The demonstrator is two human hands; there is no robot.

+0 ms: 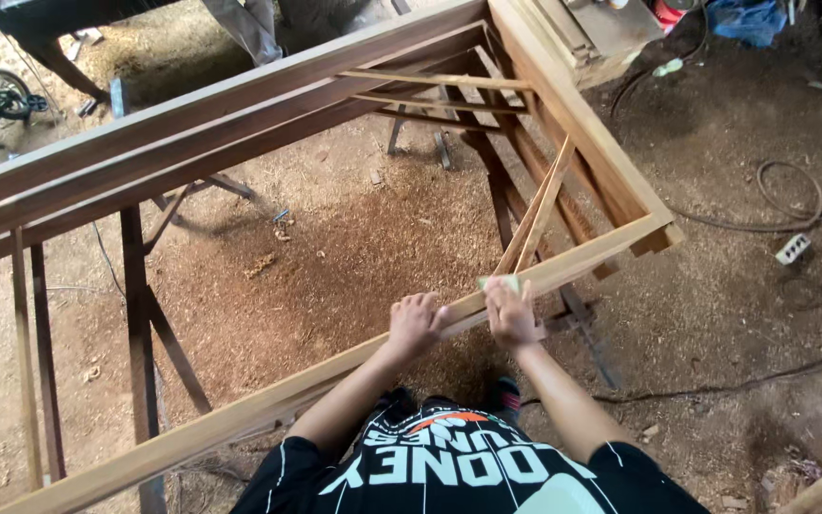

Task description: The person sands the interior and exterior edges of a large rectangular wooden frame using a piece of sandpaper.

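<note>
Pressing flat, fingers closed together, the right hand is bearing a small green sanding pad onto the near rail of the wooden frame. Left hand is curling over the same rail just beside it. Rail is running lower-left to upper-right; open sawdust floor is lying beyond it, inside the frame.

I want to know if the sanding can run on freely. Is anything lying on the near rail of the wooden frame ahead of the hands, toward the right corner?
Nothing visible: both the left hand and the right hand rest on the near rail, which looks bare up to the corner. Thin slats meet it from the inner side only.
</note>
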